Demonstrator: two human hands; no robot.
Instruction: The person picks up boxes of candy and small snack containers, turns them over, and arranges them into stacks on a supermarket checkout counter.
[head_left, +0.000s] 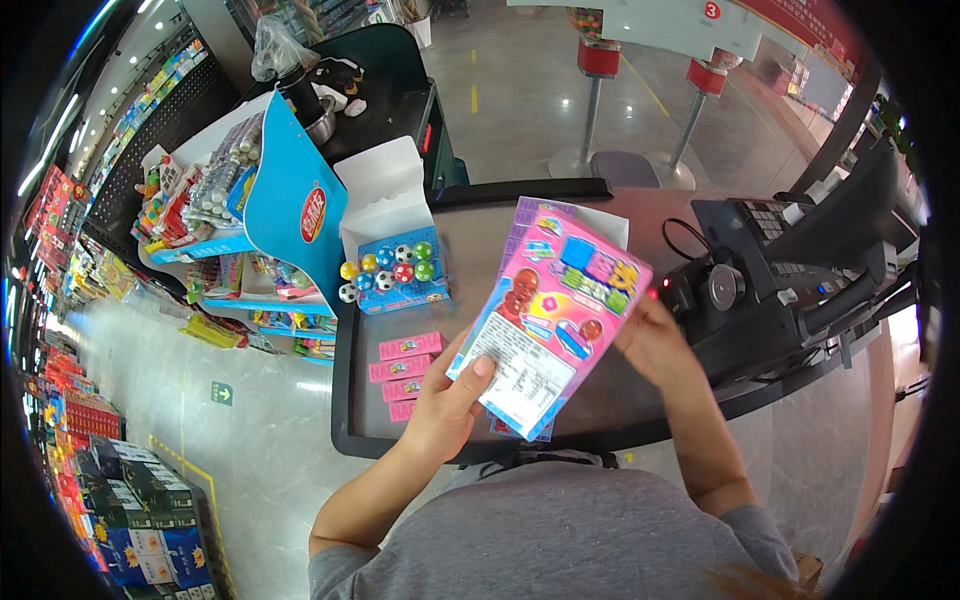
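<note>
My left hand (448, 401) grips a pink flat packet (551, 315) at its lower left, thumb across the white printed label. The packet is tilted over the counter and bears colourful writing and pictures. My right hand (654, 339) is at the packet's right edge, slightly blurred; its fingertips are partly hidden, so its grip is unclear. Behind the packet shows an open box (600, 223) with purple printed pieces (525, 219). Several small pink boxes (401, 367) lie in a column left of my left hand. A blue printed item (501, 427) peeks out below the packet.
Left on the counter (469, 262), an open blue box (405, 300) carries several small ball-shaped items (385, 280). Beside it stands a blue display rack (296, 195) with packaged goods. Checkout equipment (750, 292) with a keypad and a dark screen occupies the right. A raised black edge borders the counter.
</note>
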